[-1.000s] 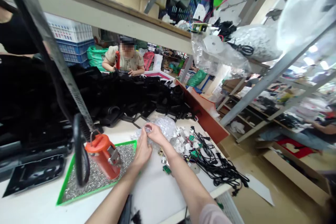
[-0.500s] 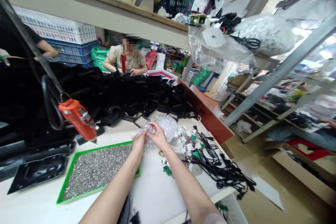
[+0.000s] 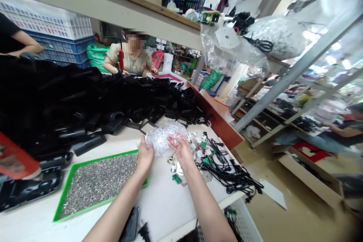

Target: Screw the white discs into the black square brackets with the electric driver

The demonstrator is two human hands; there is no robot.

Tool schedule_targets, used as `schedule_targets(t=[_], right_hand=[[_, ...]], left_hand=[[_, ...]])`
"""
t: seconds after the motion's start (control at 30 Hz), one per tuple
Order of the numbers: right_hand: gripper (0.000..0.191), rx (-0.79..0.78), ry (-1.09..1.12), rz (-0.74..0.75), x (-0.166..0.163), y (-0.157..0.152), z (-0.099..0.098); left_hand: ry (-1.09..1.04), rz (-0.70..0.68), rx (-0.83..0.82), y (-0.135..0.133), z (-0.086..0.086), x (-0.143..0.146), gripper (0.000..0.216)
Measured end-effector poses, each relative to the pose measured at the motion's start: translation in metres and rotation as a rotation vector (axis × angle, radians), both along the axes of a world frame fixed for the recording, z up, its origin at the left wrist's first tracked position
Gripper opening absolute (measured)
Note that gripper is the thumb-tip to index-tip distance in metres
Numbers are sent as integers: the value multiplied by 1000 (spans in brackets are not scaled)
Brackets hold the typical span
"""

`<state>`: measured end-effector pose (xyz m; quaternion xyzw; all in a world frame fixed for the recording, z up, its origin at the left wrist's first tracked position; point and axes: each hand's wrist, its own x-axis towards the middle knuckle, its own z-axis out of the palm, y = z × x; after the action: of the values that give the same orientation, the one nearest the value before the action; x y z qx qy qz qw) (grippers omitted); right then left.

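A clear plastic bag (image 3: 161,140) full of small transparent pieces lies on the white table. My left hand (image 3: 145,155) grips the near left edge of this bag between thumb and fingers. Palm up over the bag's right side, my right hand (image 3: 183,150) has its fingers partly curled around a few small clear plastic pieces (image 3: 176,140). Their exact shape is too small to make out. Just left of my left forearm sits a green-rimmed tray (image 3: 74,166) of small metal screws. Right of the bag lie green circuit boards (image 3: 176,178) with white parts and black power cords (image 3: 227,174).
Black plastic housings (image 3: 113,98) are heaped across the back. An orange electric screwdriver (image 3: 18,159) hangs at the left, blurred. Above runs a shelf beam (image 3: 113,7) with a bag of parts. A co-worker (image 3: 133,58) sits opposite. A red-brown board (image 3: 218,121) edges the table's right side.
My hands have moved apart, the right one turning palm up with clear pieces in it. The orange screwdriver has swung left and nearer. The view has shifted slightly.
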<state>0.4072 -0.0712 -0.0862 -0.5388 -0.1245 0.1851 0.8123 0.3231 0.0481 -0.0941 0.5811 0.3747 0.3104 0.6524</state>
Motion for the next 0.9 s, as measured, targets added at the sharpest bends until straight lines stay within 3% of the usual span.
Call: schedule_targets(t=[0.07, 0.13, 0.23, 0.37, 0.47, 0.6, 0.67, 0.7, 0.83, 0.9], right_hand=[[35, -11, -28, 1, -28, -11, 6], [30, -70, -120, 10, -64, -21, 9], [28, -280, -337, 74, -117, -40, 10], [35, -528, -1010, 187, -164, -73, 6], [39, -537, -1451, 307, -185, -90, 2], [23, -493, -1653, 268, -204, -89, -1], [18, -476, -1716, 266, -206, -81, -3], [18, -501, -1707, 254, -205, -76, -6], [23, -695, -1567, 158, -198, -53, -24], [20, -760, -1579, 166, -200, -42, -35]], left_hand=[[4, -57, 118, -15, 9, -26, 56], [20, -256, 147, -32, 13, -57, 54], [69, -517, -108, -52, 11, -109, 57], [178, -540, -386, -54, 7, -182, 50], [276, -673, -551, -49, 2, -229, 49], [348, -773, -645, -48, -6, -259, 54], [383, -812, -486, -44, -11, -262, 56], [411, -785, -325, -40, -13, -262, 56], [453, -520, 579, -17, -25, -253, 41], [401, -552, 877, -7, -35, -246, 60]])
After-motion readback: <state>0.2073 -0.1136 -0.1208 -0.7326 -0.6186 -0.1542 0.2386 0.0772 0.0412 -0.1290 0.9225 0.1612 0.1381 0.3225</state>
